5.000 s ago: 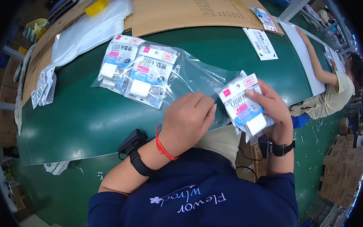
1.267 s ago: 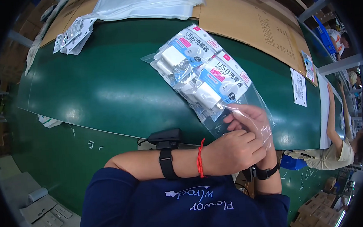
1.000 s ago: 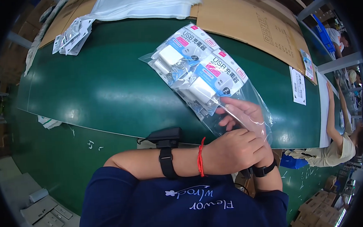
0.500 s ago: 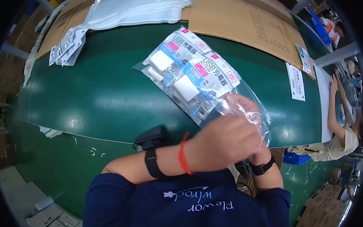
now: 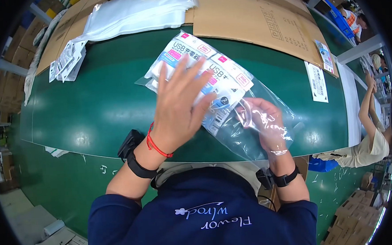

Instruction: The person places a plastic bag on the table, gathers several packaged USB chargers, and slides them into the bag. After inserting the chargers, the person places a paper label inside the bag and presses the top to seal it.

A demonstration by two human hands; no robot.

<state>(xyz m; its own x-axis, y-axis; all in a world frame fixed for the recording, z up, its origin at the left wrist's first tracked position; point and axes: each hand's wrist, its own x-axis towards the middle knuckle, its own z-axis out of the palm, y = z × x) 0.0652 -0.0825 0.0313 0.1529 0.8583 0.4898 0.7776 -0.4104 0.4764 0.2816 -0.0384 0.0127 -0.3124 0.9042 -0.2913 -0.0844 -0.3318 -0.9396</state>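
Note:
On the green table lies a clear plastic bag (image 5: 265, 96) with several flat white, blue and pink charger packs (image 5: 179, 48) inside it, grouped in two overlapping stacks. My left hand (image 5: 177, 101) is open over the packs, its fingers spread across the bag; whether it presses on them I cannot tell. At the bag's lower right part, my right hand (image 5: 266, 118) has its fingers curled in near the corner of the nearer stack. Loose plastic shows over this hand and wrist; whether the hand is inside the bag or gripping it from outside is unclear.
A pile of clear bags (image 5: 137, 14) lies at the back beside flat brown cardboard (image 5: 257, 26). White cards (image 5: 68, 62) sit at the far left, and a printed card (image 5: 316, 83) at the right. Another person's arm (image 5: 367, 109) reaches in beyond the table's right end.
My left hand has swung from beside my right hand to the upper left and spread over the packs. The right hand stays at the bag's lower right.

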